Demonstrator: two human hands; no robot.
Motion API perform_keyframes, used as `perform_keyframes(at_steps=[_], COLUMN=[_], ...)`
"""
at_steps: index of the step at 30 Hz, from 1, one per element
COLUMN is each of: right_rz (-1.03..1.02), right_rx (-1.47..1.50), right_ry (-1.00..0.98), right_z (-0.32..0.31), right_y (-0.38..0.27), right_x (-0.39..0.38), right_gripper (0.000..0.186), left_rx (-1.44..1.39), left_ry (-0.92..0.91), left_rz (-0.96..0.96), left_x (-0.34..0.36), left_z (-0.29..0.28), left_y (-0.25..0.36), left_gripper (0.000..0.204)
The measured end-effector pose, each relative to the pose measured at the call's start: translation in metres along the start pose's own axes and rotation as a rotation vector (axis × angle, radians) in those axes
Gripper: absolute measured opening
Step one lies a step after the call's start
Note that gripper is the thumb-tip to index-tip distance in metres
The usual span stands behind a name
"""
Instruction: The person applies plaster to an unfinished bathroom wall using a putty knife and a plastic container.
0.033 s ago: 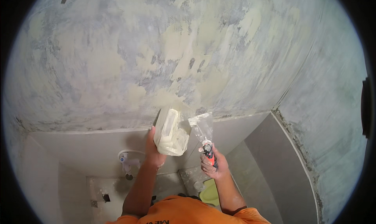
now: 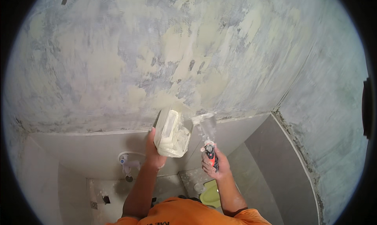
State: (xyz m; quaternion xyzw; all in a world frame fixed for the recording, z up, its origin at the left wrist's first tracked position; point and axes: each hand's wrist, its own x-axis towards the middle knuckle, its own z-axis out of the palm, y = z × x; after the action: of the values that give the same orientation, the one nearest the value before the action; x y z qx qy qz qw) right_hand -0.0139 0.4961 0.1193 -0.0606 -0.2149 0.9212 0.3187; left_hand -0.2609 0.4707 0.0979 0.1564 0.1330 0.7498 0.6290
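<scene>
My left hand (image 2: pixel 155 154) grips a pale, see-through plastic tub (image 2: pixel 172 150) by its left side. Cream putty coats the inside of the tub, and its open top faces me. In my right hand (image 2: pixel 217 164) is a putty knife (image 2: pixel 210 154) with a black and red handle, fingers wrapped round the grip. Its wide blade points away from me toward the wall, just right of the tub and apart from it. A band of putty lies along the blade's far edge; the blade is slightly blurred.
Ahead rises a grey wall (image 2: pixel 129 60) with patchy cream putty, above grey tiles (image 2: pixel 90 146). A tap (image 2: pixel 127 164) sticks out below left. A yellow-green squat toilet pan (image 2: pixel 211 194) lies on the floor. At right, a tiled side wall (image 2: pixel 280 154) meets the corner.
The putty knife in my right hand has shifted slightly to the right, away from the tub. My left hand and the tub have hardly moved.
</scene>
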Motion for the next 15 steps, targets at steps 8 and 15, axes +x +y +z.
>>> perform_keyframes(at_steps=[8, 15], right_rz=[-0.274, -0.178], right_rx=[-1.232, -1.619], right_ry=[0.231, 0.239], right_z=[0.062, 0.074], right_y=[-0.029, 0.015], right_x=[0.013, -0.005], right_gripper=[0.029, 0.036], left_rx=[0.22, 0.294], left_ry=[0.066, 0.109], left_rz=[0.24, 0.451], left_x=[-0.01, -0.014], left_z=[0.036, 0.032], left_y=[0.032, 0.061], left_gripper=[0.058, 0.066])
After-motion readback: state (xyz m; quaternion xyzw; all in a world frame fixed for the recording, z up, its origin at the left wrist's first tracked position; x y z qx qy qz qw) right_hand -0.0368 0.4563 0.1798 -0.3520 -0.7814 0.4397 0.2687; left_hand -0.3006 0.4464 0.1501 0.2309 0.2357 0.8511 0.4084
